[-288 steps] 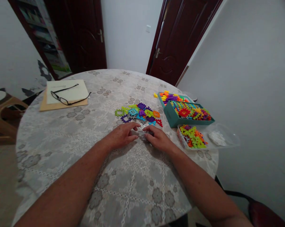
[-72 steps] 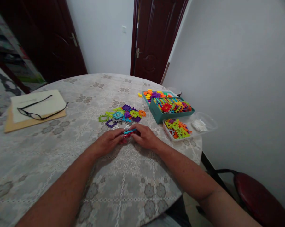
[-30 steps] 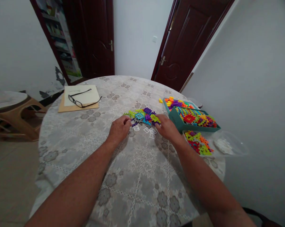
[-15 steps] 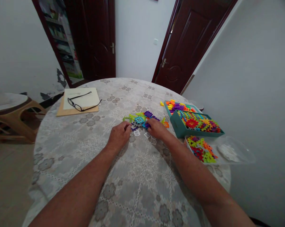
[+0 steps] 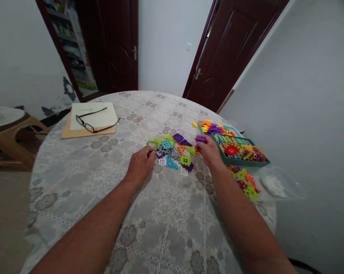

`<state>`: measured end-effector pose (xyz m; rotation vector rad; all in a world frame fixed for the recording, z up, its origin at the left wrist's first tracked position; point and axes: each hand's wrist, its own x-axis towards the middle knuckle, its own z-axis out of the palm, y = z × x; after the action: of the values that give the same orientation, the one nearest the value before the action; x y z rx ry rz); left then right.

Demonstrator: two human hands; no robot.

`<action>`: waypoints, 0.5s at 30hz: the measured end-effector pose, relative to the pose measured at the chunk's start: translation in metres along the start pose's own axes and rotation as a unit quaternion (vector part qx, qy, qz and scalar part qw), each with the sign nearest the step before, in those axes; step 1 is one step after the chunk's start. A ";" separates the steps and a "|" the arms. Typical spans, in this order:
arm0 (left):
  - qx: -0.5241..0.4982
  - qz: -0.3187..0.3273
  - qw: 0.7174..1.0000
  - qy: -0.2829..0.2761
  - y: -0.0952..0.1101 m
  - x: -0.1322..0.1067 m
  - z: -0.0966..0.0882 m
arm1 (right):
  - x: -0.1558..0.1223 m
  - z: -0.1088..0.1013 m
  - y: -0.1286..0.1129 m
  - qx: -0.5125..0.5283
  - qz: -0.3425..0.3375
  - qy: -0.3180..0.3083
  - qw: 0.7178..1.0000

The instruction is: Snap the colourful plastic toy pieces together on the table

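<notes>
A loose pile of toothed plastic building pieces lies in the middle of the table: a turquoise piece (image 5: pixel 166 145), a lime square piece with a window grid (image 5: pixel 185 160), a blue triangular piece (image 5: pixel 171 162), and orange, grey and purple ones. At the pile's left edge rests my left hand (image 5: pixel 140 161), its thumb and fingers pinched together; what they hold, if anything, is hidden. My right hand (image 5: pixel 209 150) is raised right of the pile, closed on a short purple plastic rod (image 5: pixel 200 139). Small white window grids (image 5: pixel 162 162) lie along the pile's near side.
On the right stand a teal box (image 5: pixel 237 160) of sorted pieces, its tray (image 5: pixel 199 127) of rods behind, and a clear plastic lid (image 5: pixel 296 190) beside more colourful pieces (image 5: pixel 247 184). Black glasses (image 5: pixel 89 127) rest on a paper pad (image 5: pixel 72 134) at the far left.
My right hand has moved right, off the pile toward the teal box, and now shows a purple rod. Lime and blue pieces formerly under it are uncovered. My left hand stays at the pile's edge.
</notes>
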<state>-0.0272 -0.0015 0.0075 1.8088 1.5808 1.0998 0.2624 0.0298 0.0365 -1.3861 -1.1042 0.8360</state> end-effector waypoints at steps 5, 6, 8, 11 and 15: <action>-0.104 -0.082 0.990 0.054 -0.001 0.004 -0.003 | -0.005 0.002 0.004 0.002 0.041 0.000 0.999; -0.130 -0.102 0.984 0.069 -0.002 0.005 -0.004 | -0.008 0.003 0.005 -0.006 0.044 -0.006 0.999; -0.174 -0.130 0.971 0.104 -0.004 0.007 -0.007 | -0.013 0.006 0.004 -0.028 0.050 -0.036 0.998; -0.210 -0.144 0.956 0.146 -0.008 0.009 -0.009 | -0.018 0.008 -0.002 -0.084 0.073 -0.154 0.982; -0.200 -0.146 0.958 0.147 -0.011 0.011 -0.009 | -0.012 0.005 -0.021 -0.209 0.058 -0.289 0.932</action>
<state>-0.0413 0.0101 0.0064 1.1489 1.5789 1.4647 0.2506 0.0188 0.0553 -1.6107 -1.7430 1.1888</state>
